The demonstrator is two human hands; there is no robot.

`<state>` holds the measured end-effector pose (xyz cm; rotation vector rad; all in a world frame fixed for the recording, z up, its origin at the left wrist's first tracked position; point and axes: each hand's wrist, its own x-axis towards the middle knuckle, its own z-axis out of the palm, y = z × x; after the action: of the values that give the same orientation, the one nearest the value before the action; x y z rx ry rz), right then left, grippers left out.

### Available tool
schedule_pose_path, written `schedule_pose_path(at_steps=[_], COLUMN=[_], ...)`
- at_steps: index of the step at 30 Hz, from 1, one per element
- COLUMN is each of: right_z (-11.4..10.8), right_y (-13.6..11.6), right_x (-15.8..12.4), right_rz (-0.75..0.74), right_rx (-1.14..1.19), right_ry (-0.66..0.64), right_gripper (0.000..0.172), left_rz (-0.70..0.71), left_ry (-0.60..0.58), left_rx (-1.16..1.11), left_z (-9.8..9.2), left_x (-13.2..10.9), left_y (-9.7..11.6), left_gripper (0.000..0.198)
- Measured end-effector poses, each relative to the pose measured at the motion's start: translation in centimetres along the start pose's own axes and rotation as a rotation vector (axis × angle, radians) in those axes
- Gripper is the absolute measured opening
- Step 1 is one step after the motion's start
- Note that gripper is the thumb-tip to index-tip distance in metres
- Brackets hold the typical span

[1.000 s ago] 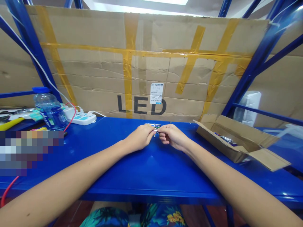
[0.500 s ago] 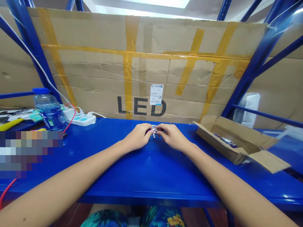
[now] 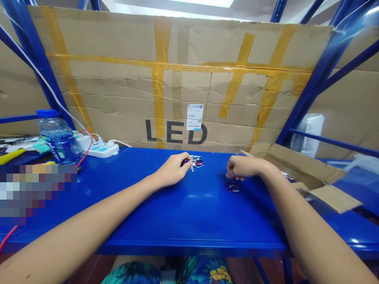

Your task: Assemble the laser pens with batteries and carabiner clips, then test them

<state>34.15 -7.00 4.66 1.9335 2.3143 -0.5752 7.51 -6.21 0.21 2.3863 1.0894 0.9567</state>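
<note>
My left hand [image 3: 173, 170] is closed in a pinch on a bunch of small carabiners [image 3: 199, 162] near the back of the blue table. Silver, red and green ones show to the right of my fingertips, with a short silver chain [image 3: 192, 169] hanging down. My right hand [image 3: 244, 167] hovers farther right, its fingers loosely curled downward and partly apart, with nothing visible in them. Just below it two dark red carabiners [image 3: 232, 187] lie on the table, apart from the fingers.
An open cardboard box [image 3: 310, 173] with metal pieces inside stands at right, behind my right forearm. At left are a blue-capped bottle [image 3: 60, 138], a white power strip [image 3: 103, 150] and a red cable [image 3: 85, 152]. A large cardboard panel [image 3: 127, 106] closes off the back.
My right hand has left the bunch and moved right, above the red carabiners. My left hand stays in place with the bunch. More of the carabiners now show.
</note>
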Motion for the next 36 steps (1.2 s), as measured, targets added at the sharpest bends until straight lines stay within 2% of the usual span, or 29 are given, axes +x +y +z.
schedule_pose_path(at_steps=[4, 8, 15, 18, 23, 29, 33, 36], right_z=[0.9, 1.8, 3.1, 3.6, 3.9, 4.3, 5.0, 5.4], right_y=[-0.6, -1.7, -3.3, -3.6, -3.8, -4.1, -4.7, -5.4], right_x=[0.5, 1.1, 1.3, 1.5, 1.9, 2.6, 2.8, 2.7], right_rz=[0.051, 0.076, -0.057, -0.158, -0.357, -0.402, -0.446, -0.464], right_rx=[-0.06, -0.124, -0.142, -0.075, 0.187, 0.719, 1.032, 1.176], right_ry=[-0.076, -0.049, 0.057, 0.04, 0.095, 0.064, -0.011, -0.093], right_gripper=[0.021, 0.023, 0.004, 0.005, 0.012, 0.005, 0.017, 0.024], left_rz=[0.02, 0.019, 0.035, 0.05, 0.053, 0.098, 0.161, 0.233], left_ry=[-0.026, -0.038, -0.036, -0.038, -0.039, -0.018, -0.014, -0.027], left_rx=[0.004, 0.018, 0.021, 0.017, 0.025, 0.019, -0.03, -0.015], left_z=[0.0, -0.1, -0.2, -0.1, -0.1, 0.1, 0.4, 0.5], left_x=[0.0, -0.1, -0.2, -0.1, -0.1, -0.1, -0.4, -0.4], left_y=[0.1, 0.2, 0.3, 0.3, 0.2, 0.1, 0.1, 0.1], left_gripper=[0.015, 0.015, 0.016, 0.015, 0.015, 0.014, 0.015, 0.011])
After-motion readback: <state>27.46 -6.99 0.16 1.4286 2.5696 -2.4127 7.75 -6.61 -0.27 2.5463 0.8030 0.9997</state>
